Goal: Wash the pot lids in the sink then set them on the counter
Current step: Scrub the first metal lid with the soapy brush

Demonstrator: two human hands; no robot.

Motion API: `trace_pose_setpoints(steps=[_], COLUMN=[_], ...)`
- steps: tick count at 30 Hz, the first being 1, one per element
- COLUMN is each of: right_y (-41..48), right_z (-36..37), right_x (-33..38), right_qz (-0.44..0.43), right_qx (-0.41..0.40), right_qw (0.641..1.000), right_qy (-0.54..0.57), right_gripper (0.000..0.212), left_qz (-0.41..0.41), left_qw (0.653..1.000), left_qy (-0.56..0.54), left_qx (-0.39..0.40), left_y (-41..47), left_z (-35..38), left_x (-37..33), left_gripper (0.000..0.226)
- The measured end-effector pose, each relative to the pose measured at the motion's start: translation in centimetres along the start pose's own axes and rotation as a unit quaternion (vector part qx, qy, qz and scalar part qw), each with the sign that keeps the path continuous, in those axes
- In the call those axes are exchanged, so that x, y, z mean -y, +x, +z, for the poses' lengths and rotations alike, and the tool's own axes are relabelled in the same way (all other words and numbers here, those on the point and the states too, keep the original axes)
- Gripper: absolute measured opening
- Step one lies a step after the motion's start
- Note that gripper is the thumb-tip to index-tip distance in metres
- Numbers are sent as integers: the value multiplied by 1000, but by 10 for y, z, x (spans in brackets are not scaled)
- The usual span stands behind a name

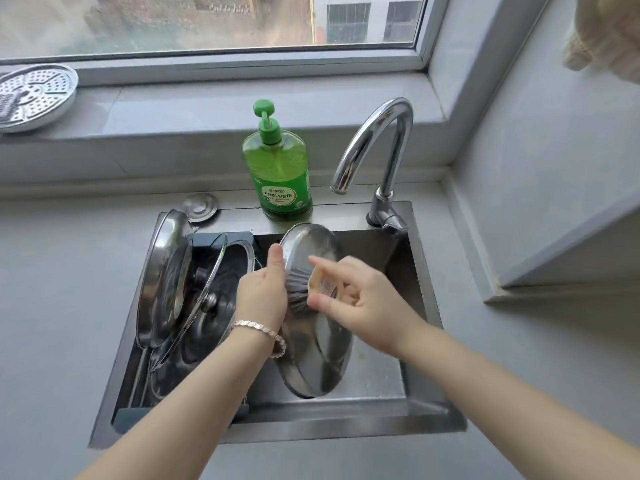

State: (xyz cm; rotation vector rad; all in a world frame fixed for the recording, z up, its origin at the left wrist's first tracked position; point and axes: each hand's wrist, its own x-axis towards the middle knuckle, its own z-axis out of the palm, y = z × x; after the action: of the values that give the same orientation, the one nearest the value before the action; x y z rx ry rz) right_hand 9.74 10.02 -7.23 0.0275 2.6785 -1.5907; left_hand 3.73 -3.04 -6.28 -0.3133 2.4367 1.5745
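Note:
Over the steel sink (pixel 420 292) I hold a round steel pot lid (pixel 317 351) upright on its edge. My left hand (pixel 263 292) grips its left rim, thumb on the inner face. My right hand (pixel 353 296) pinches a scrubbing brush (pixel 304 289) whose grey bristles press against the lid's inner face. In the sink's left part several more lids lean together: a steel lid (pixel 162 271) against the left wall and a glass lid with a knob (pixel 204 306) beside it.
A green dish-soap pump bottle (pixel 280 168) stands on the sink's back ledge, with the chrome tap (pixel 381 161) to its right. A perforated steamer plate (pixel 31 95) lies on the window sill at far left. A sink plug (pixel 201 206) lies behind the sink. Grey counter (pixel 59 306) runs on both sides.

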Motion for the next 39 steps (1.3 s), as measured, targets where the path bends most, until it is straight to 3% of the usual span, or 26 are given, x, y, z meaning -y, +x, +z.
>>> trace_pose_setpoints(steps=[2,4,5,8,9,11,13,15,17,20,21,22,24,25,27,30,35,38,39], right_y=[10,20,20,7,5,16,23,19,11,23,28,29,26,24,28,38,24,32,32], right_z=[-10,-20,-19,1,3,-8,-19,-13,-3,-14,-19,-19,-12,-10,-13,-28,-20,-29,-30], right_x=[-11,-21,-18,-1,2,-13,-27,-21,-12,-26,-29,-29,-21,-16,-16,-32,-22,-42,-40], right_qz=[58,115,116,59,51,96,142,101,72,115,130,114,69,56,69,124,70,101,105], right_qx=[-57,-122,-123,-57,-50,-85,-99,-73,-43,-82,-87,-83,-50,-33,-31,-67,-46,-84,-84], right_qw=[993,980,980,992,994,988,982,987,990,980,979,982,989,991,991,987,993,987,987], right_qy=[81,104,102,101,87,82,74,98,116,144,133,122,118,113,112,82,79,94,87], right_gripper=[39,11,10,39,38,15,16,7,31,11,22,23,4,14,5,34,12,35,34], left_qz=[8,20,23,7,6,22,39,37,38,68,81,89,99,104,121,150,145,159,157], left_qw=[1000,1000,1000,1000,1000,999,998,998,998,996,994,993,992,991,987,979,982,977,977], left_qy=[17,9,-3,-9,-10,-16,-25,-32,-31,-9,-2,3,6,8,26,58,46,53,53], left_qx=[6,18,19,8,8,22,37,34,36,65,72,75,76,80,100,127,116,132,132], left_y=[-1,-7,-9,-9,-9,-14,-20,-20,-16,-21,-23,-25,-23,-22,-22,-29,-26,-31,-32], left_z=[-4,-4,-3,-5,-6,-7,-4,-3,-7,-10,-8,-7,-5,-6,-7,-7,-9,-10,-10], left_x=[1,0,-1,0,2,4,4,4,7,11,11,11,12,14,18,22,21,21,21], left_gripper=[54,54,55,57,57,58,59,59,58,59,61,62,63,62,62,60,61,60,59])
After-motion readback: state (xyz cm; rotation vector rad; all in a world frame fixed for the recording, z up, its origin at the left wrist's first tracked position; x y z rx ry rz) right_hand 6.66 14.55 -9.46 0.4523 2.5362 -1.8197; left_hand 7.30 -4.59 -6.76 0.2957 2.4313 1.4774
